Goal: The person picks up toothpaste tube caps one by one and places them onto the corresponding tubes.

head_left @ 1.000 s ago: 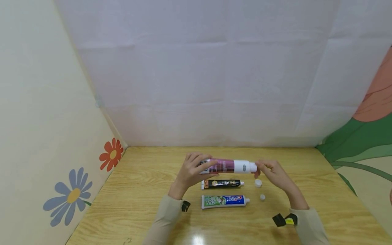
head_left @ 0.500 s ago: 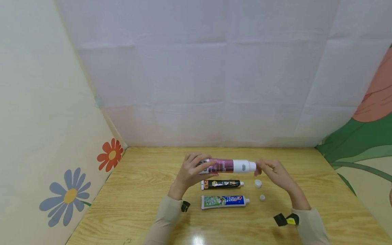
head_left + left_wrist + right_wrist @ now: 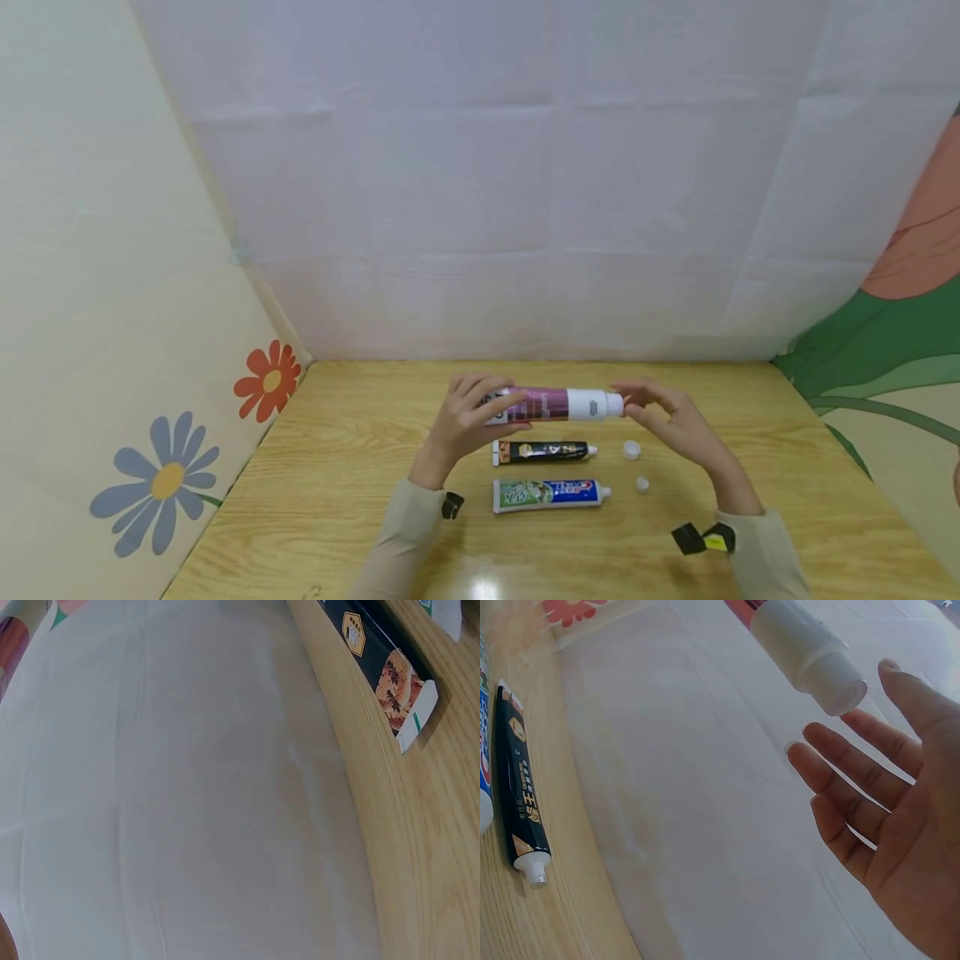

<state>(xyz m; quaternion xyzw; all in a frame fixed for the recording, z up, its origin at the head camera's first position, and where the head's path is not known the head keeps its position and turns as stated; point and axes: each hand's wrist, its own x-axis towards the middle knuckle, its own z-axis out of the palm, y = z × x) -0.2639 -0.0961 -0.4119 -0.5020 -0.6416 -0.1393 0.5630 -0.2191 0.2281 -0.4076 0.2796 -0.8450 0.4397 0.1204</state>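
In the head view my left hand grips a purple-and-white toothpaste tube around its purple end, holding it level above the table with the white end pointing right. My right hand is at that end with fingers spread and thumb apart. The right wrist view shows the tube's white cap just beyond the fingertips of the open right hand. Below lie a black toothpaste tube and a green-and-blue toothpaste tube, their white nozzles bare and facing right.
Two loose white caps, a larger cap and a smaller cap, lie right of the lower tubes. The wooden table meets a white sheet behind. Flower-painted walls stand at both sides.
My right hand's fingers, earlier bunched together at the cap end, have spread apart. The held tube has shifted slightly left with my left hand still around it. The lower tubes stay put.
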